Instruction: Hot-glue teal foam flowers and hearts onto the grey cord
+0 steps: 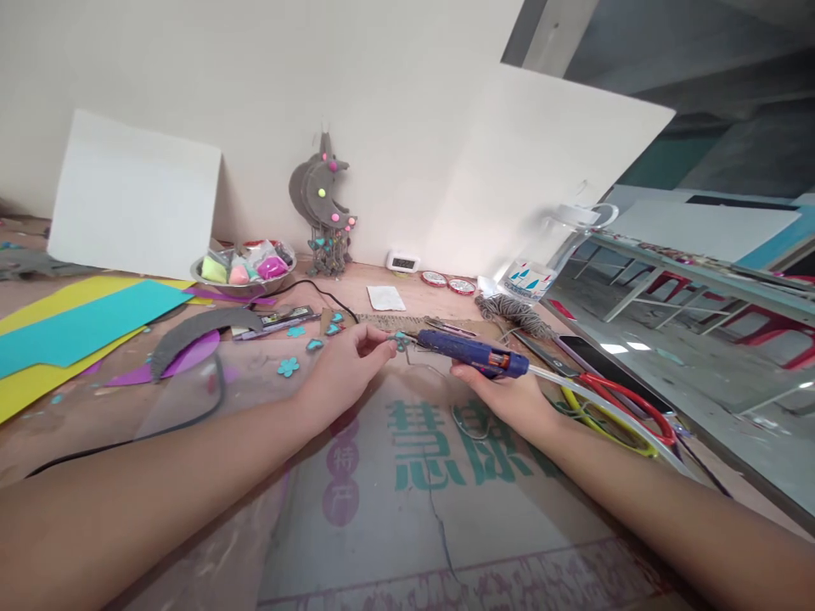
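Observation:
My right hand [509,397] is wrapped round a dark blue hot glue gun [468,348], and a long whitish glue stick [573,382] sticks out of its back end. The gun's nozzle points left. Between thumb and fingertips, my left hand [347,367] pinches a small teal felt piece [400,341] right at the nozzle; its exact shape is partly covered. Thin grey cord [439,526] trails near it across the printed board [356,560]. Just left of my left hand lie a teal felt flower [288,367] and several smaller teal pieces [314,344].
Red-handled scissors [627,399], a yellow-green handle [598,420] and a phone [611,369] lie at right. A bundle of grey yarn [514,314] sits before a clear jug [551,255]. Felt sheets [95,327] lie left; a grey moon ornament [322,199] stands against the wall.

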{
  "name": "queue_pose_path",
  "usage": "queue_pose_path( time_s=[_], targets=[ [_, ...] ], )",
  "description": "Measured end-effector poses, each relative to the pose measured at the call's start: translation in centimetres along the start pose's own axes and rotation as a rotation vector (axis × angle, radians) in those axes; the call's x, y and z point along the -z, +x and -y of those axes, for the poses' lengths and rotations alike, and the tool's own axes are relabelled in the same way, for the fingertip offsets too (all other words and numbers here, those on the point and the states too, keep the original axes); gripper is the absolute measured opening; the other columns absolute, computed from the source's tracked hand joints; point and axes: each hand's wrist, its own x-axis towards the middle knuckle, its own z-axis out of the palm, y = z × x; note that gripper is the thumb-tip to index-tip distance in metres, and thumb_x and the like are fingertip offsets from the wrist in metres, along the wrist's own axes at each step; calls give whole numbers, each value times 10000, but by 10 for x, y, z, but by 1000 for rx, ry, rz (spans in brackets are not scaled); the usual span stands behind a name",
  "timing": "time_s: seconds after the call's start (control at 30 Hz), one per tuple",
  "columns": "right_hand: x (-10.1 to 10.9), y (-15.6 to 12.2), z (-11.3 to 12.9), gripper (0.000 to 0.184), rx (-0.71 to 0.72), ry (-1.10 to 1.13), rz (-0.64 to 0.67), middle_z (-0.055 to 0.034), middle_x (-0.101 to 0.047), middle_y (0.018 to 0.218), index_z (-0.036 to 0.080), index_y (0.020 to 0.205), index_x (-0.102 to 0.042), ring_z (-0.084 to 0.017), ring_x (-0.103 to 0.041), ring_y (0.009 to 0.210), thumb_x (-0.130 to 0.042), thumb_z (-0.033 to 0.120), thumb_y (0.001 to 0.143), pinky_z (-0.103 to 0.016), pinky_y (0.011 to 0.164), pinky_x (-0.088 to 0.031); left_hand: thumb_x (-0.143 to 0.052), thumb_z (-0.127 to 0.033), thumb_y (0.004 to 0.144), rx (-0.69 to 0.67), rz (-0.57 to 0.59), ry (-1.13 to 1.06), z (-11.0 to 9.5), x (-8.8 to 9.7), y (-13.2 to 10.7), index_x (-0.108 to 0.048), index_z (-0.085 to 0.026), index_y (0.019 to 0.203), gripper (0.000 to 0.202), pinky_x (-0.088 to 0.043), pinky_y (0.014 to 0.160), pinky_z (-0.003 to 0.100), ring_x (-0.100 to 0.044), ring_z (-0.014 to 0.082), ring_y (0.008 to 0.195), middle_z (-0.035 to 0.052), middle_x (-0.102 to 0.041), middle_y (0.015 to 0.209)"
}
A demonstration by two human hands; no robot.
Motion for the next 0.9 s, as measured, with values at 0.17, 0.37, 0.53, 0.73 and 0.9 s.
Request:
queue_pose_path(
  time_s=[0.17,0.37,0.53,0.73,0.9],
  targets=[
    [0,-1,7,251,-37,-14,94,-17,-662,758,210,826,-606,-202,-619,741,-600,451,755,-315,677,-506,-550,-415,761,2,7,7,-1,1,-1,-594,-188,809,236,-407,651,252,-574,151,727,0,-648,778],
    [-2,0,3,251,-68,4,66,-11,-662,763,223,878,-601,-211,-626,816,-609,441,753,-344,773,-504,-544,-421,758,-19,-7,30,-3,1,-3,-597,-189,792,241,-405,638,254,-570,152,714,-1,-648,770],
    [-2,0,0,249,-35,-38,60,-4,-650,754,216,833,-607,-201,-618,795,-612,449,747,-320,727,-510,-544,-424,757,-10,11,23,-1,1,-2,-594,-191,805,243,-409,641,248,-577,154,733,-2,-651,783],
    [-4,-2,-7,248,-43,-53,15,1,-636,713,220,775,-617,-189,-613,707,-632,463,724,-292,632,-515,-539,-438,764,-12,15,24,-2,1,-3,-591,-189,809,258,-409,651,253,-579,160,741,6,-651,794],
    [-2,-2,-5,222,-22,-43,51,0,-649,711,232,784,-633,-212,-623,805,-626,450,739,-299,675,-521,-543,-429,761,-22,10,30,-2,2,-3,-598,-188,804,251,-411,655,259,-582,165,737,8,-655,784]
  ],
)
